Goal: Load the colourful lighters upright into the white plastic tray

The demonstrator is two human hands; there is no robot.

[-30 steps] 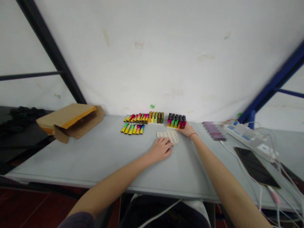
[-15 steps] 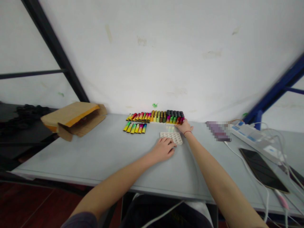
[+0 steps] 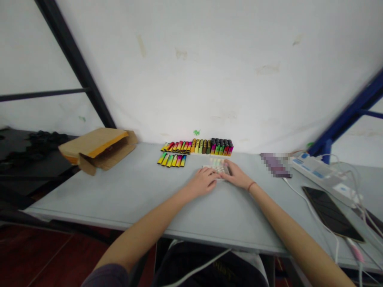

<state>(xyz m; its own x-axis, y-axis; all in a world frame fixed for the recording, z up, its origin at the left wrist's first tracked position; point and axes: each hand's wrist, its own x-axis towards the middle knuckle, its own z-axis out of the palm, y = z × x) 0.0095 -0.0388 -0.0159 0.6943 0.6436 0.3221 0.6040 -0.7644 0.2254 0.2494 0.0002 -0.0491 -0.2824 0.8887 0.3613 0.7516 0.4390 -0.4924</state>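
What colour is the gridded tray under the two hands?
Off-white. The head view shows the tray partly covered by the left hand and right hand.

- Left forearm (image 3: 155, 225) and right forearm (image 3: 284, 227), both bare, reach forward and converge.
- Left hand (image 3: 202, 182) lies palm down, fingers (image 3: 212, 178) loosely curled.
- Right hand (image 3: 237, 178) lies palm down, fingers stretched out, tips just beside the left hand's.
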